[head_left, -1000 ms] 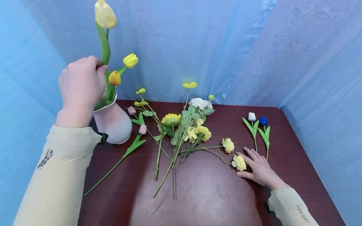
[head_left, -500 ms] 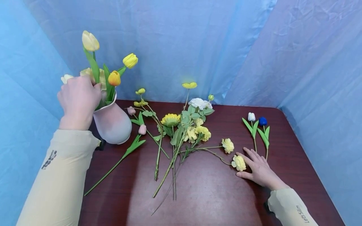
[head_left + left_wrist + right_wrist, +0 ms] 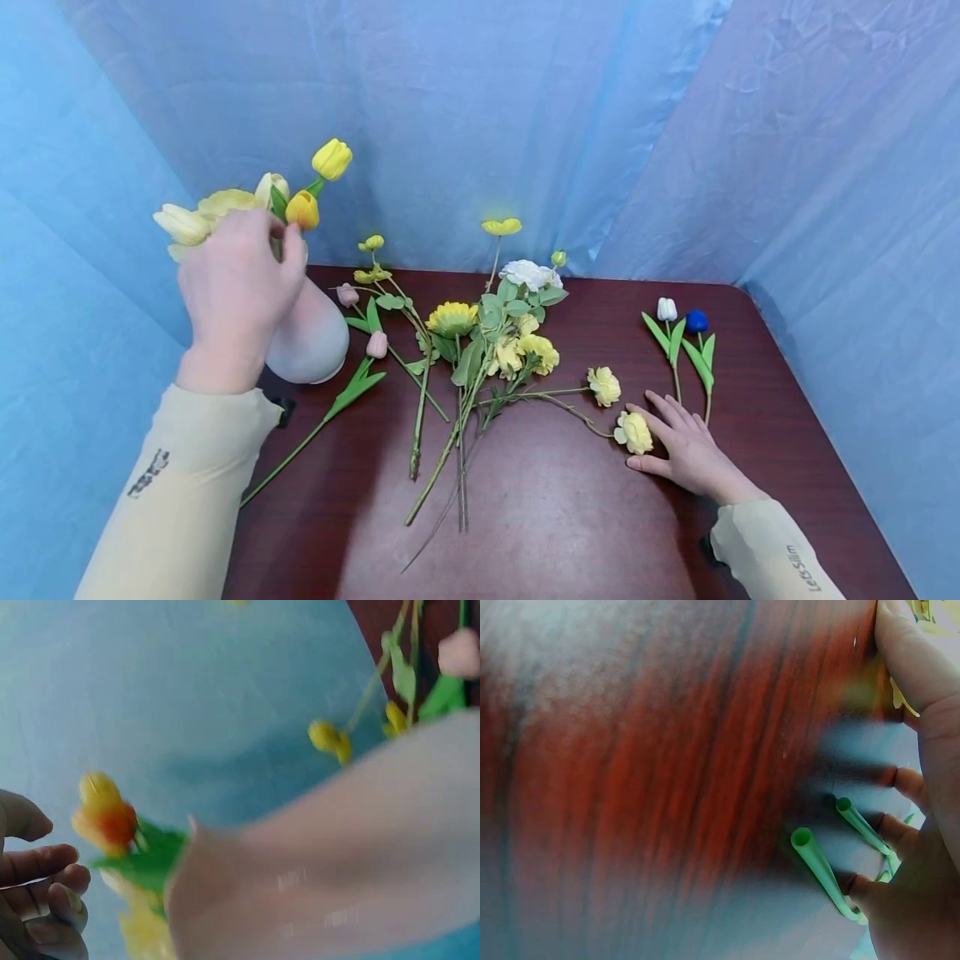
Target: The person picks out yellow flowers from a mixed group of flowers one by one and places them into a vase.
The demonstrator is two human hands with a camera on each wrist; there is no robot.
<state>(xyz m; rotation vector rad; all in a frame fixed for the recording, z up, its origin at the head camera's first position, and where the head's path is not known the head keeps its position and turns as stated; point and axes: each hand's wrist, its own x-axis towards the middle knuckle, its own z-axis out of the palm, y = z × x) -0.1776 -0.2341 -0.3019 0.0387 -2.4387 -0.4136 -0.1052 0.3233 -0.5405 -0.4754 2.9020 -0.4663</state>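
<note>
My left hand (image 3: 236,287) is in front of the pinkish-white vase (image 3: 309,337), hiding its mouth in the head view. In the left wrist view its fingers (image 3: 41,866) are loosely bent, with nothing between them, apart from the vase wall (image 3: 315,877). Out of the vase rise a yellow tulip (image 3: 332,159), an orange-yellow tulip (image 3: 303,210) and several pale yellow blooms (image 3: 182,223), one a pale tulip (image 3: 271,190). Over on the right, my right hand (image 3: 693,450) rests on the table with spread fingers, thumb and forefinger either side of a pale yellow flower (image 3: 634,432).
Mid-table lies a loose heap of yellow and white flowers (image 3: 487,333) with crossing stems. Pink tulips (image 3: 377,344) lie beside the vase. A white tulip (image 3: 667,309) and a blue tulip (image 3: 697,322) lie beyond my right hand. Blue curtains (image 3: 480,125) surround the table (image 3: 570,533).
My left hand has lowered the pale tulip into the vase, let it go and come nearer, slightly to the right. The yellow tulip has shifted a little left. My right hand stays still.
</note>
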